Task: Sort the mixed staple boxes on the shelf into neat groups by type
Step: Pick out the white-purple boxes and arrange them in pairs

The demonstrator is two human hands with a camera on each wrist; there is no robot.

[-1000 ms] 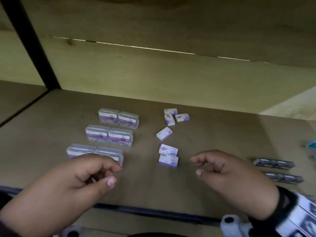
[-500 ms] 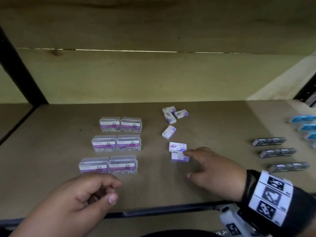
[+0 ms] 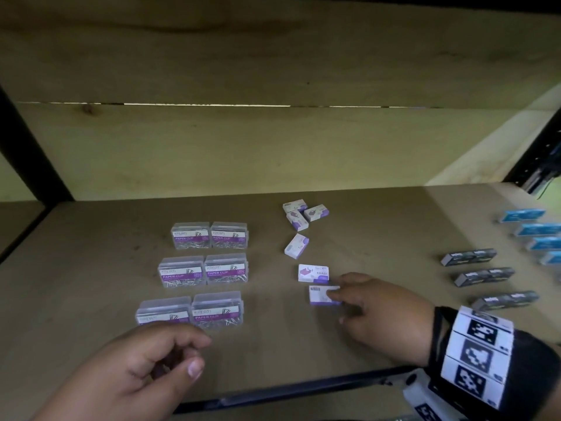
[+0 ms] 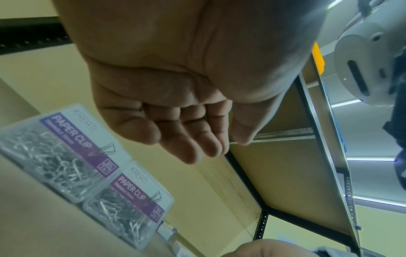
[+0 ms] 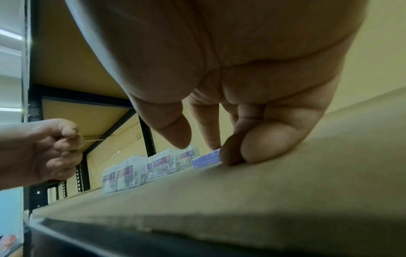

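Left hand (image 3: 130,369) is being held above the shelf's front edge, fingers loosely curled, nothing being held; in the left wrist view the palm (image 4: 175,87) is seen bare. Shelf (image 3: 91,284) is brown board with a wooden back panel (image 3: 273,147).

Just beyond the left hand, six clear paper clip boxes (image 3: 203,271) are sitting in three rows of two, pairs touching side by side, purple labels facing front. The nearest pair (image 4: 87,173) is being seen close up from the left wrist.

At centre, small white-and-purple staple boxes are lying in a loose line running front to back: three clustered at the back (image 3: 305,214), one tilted box (image 3: 297,246) alone in front of them, then a flat box (image 3: 313,273), then the nearest staple box (image 3: 321,294), barcode side up.

Right hand (image 3: 379,311) is resting on the shelf, fingertips (image 5: 230,154) being pressed against the nearest staple box (image 5: 206,159) at its right end; thumb is hanging clear of it. Whether it is being gripped or only pushed cannot be told. A marker band (image 3: 476,357) is being worn on the right wrist.

Further right, three dark grey staple strips boxes (image 3: 484,276) are lying in a column, apart from one another. Blue boxes (image 3: 534,235) are stacked along the far right edge, partly cut off.
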